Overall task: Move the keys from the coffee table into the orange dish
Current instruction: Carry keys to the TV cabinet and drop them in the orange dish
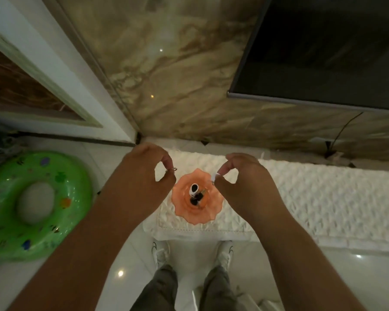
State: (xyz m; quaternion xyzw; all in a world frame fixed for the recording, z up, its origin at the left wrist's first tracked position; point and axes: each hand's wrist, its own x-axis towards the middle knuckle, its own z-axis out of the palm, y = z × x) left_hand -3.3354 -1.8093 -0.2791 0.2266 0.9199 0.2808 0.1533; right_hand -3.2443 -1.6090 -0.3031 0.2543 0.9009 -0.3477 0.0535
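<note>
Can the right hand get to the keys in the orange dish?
Probably yes. The right hand hovers just beside the orange dish, and the keys lie uncovered in its middle. But its fingers already pinch something small and white, so they are not free.

A low surface covered by a white textured cloth [301, 194] runs along the foot of the marbled wall, and the scalloped orange dish [198, 212] sits directly on the cloth near its left end. Keys [195, 196] (dark heads, with a small white piece among them) lie in the dish's centre. The glossy pale floor [126, 261] beside it carries a green inflatable swim ring [61, 198].
</note>
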